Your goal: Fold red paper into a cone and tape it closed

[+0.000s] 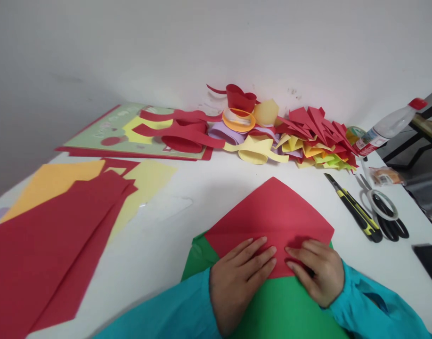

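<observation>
Far left, red sheets (49, 240) overlap on the counter (148, 278). Moving in: my left hand (242, 278) lies flat, grip released, fingertips pressing the red paper (272, 212), which sits before me over a green sheet (289, 306). It looks light, fairly stiff, easily creased; I'd hold its outer edges. My right hand (318, 268) curls against it, pinching or merely pressing, I can't tell. Beyond, a box cutter (357, 212).

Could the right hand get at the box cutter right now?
Probably yes: the box cutter lies uncovered, with nothing visible between it and the right hand, though that hand touches red paper.
</observation>
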### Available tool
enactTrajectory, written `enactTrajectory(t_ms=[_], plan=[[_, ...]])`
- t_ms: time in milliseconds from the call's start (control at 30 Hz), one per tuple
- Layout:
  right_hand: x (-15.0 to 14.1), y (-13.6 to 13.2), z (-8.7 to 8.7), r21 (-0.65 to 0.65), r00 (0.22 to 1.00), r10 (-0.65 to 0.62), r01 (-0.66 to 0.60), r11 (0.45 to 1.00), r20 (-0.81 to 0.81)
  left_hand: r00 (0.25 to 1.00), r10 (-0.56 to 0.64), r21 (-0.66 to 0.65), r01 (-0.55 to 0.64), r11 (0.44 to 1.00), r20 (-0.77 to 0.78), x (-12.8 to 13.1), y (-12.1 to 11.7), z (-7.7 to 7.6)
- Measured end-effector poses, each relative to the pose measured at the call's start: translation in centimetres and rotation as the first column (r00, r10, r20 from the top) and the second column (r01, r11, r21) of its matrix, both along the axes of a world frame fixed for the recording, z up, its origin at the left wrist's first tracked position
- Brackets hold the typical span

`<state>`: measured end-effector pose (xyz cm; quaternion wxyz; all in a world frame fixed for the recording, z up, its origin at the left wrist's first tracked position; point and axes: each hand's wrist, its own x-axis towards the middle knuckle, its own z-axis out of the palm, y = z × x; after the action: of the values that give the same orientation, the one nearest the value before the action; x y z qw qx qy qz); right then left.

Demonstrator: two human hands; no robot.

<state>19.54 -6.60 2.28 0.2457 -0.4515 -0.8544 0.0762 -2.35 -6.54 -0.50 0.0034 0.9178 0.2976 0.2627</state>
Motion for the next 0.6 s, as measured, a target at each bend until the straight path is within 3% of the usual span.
enactTrajectory(t_ms=[300, 600], plan=[[-0.1, -0.1, -0.4, 0.026, 0.999, -0.035, 0.035, 0.999, 0.01, 0.999, 0.04, 0.014, -0.04, 0.999, -0.006, 0.3, -0.2, 0.0], [0.0, 0.1, 0.1, 0.059, 1.0, 0.001, -0.002, 0.998, 0.021, 0.997, 0.057, 0.053, -0.06, 0.997, 0.048, 0.6, -0.2, -0.9]])
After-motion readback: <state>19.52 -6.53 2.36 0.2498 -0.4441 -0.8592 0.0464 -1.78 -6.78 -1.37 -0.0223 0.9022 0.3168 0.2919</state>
